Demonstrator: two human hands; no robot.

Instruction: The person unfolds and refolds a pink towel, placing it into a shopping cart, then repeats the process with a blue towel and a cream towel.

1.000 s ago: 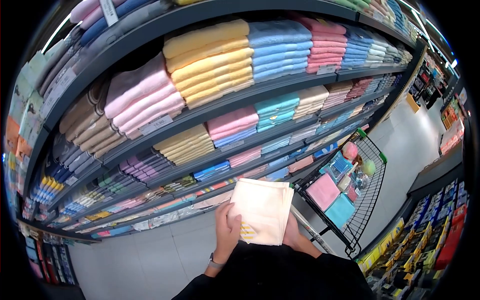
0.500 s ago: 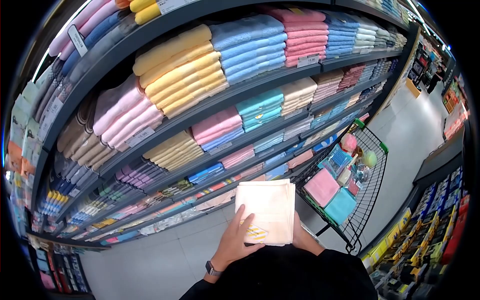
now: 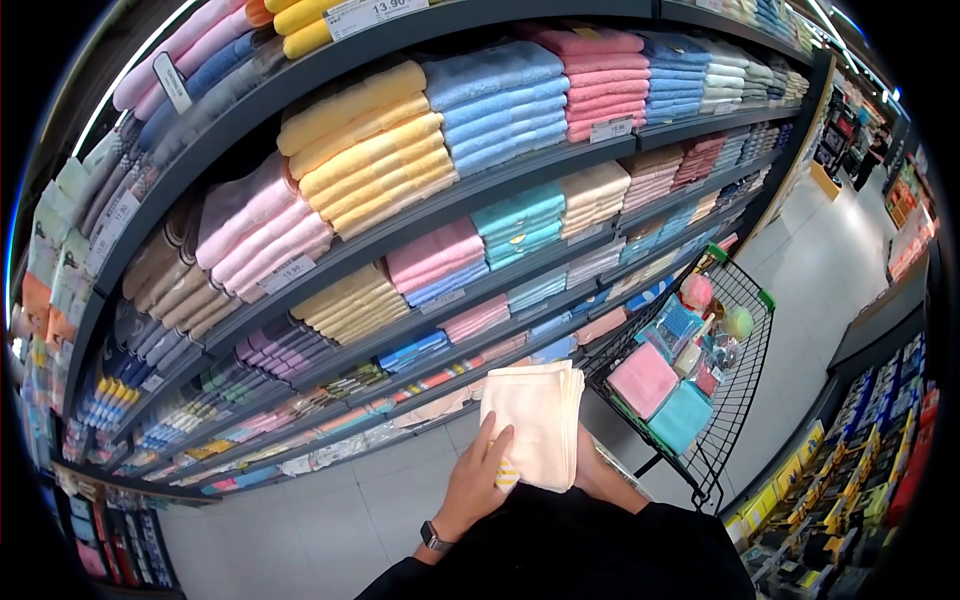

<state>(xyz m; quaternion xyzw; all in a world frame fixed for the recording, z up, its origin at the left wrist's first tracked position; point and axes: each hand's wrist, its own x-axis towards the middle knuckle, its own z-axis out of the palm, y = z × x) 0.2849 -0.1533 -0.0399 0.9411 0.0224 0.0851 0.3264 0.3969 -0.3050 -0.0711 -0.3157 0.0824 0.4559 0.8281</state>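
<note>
A folded cream towel is held up in front of my body, its layered edges showing on the right side. My left hand grips its lower left edge, fingers lying over the front and partly covering a yellow-and-white striped label. From the right, my right hand holds the towel; most of its fingers are hidden behind the cloth. A dark watch sits on my left wrist.
Shelves of folded towels curve across the left and front. To the right stands a black wire shopping cart containing a pink towel, a turquoise towel and other goods. Packaged goods line the far right, beside the tiled aisle floor.
The towel has turned slightly and shifted a little right, with its right-hand edges fanned more. My left hand now covers more of the striped label. The view has shifted slightly.
</note>
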